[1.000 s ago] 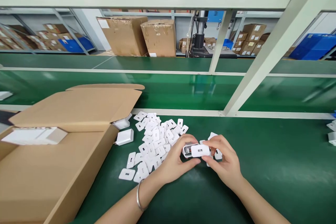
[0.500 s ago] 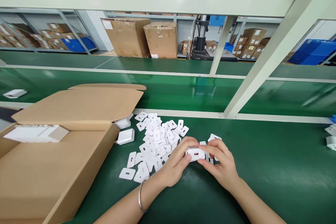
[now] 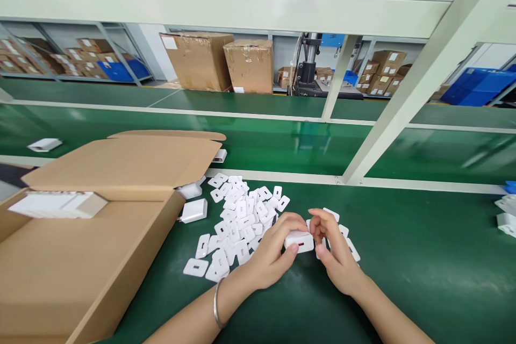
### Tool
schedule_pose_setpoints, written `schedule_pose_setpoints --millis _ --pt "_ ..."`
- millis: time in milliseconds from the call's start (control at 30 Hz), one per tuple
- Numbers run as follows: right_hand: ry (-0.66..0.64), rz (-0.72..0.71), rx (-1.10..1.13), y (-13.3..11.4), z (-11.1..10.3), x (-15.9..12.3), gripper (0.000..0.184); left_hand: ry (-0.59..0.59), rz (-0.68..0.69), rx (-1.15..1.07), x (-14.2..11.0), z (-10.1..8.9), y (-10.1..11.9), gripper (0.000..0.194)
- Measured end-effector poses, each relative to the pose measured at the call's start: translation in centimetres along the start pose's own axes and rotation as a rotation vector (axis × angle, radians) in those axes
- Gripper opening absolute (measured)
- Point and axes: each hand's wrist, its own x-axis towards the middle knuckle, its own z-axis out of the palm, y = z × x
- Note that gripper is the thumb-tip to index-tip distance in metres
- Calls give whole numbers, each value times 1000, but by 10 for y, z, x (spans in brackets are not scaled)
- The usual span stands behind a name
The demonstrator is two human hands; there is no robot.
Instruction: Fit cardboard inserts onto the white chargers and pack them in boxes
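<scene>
My left hand (image 3: 271,257) grips a small white charger body (image 3: 299,240) with a red port showing on its front face, low over the green bench (image 3: 423,258). My right hand (image 3: 335,255) is right beside it, fingers curled and touching the charger's right end. Just left of my hands lies a heap of several flat white cover plates (image 3: 237,220) with rectangular slots. A few more plates (image 3: 350,244) lie under and beyond my right hand. A silver bangle (image 3: 215,303) circles my left wrist.
An open cardboard box (image 3: 92,236) with its flap up fills the left; white parts (image 3: 58,204) sit inside. Two white chargers (image 3: 192,210) lie by the box. Another charger (image 3: 44,144) rides the green conveyor (image 3: 282,140) behind. A slanted frame post (image 3: 403,97) rises at right. White parts (image 3: 506,215) at far right edge.
A white cover plate held in my right hand was pressed onto the charger's end. My right fingers have loosened and pulled slightly off. The charger on the conveyor drifted rightward.
</scene>
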Motion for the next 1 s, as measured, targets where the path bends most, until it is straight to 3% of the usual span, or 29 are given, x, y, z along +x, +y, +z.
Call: schedule_pose_setpoints --millis 167,300,400,767,1000 --pt "-185 162 213 -6 9 -1 41 5 59 94 -5 5 -1 34" --pt "-104 161 245 -5 12 -1 37 35 -12 150 -3 2 -1 38" --pt "-40 131 169 0 10 -1 36 -7 -70 119 0 -2 -1 40" --pt "-47 175 210 -4 11 -4 38 22 0 117 1 -4 -1 40" --pt "38 157 128 -1 14 -3 38 -5 -77 35 -1 -1 -4 45"
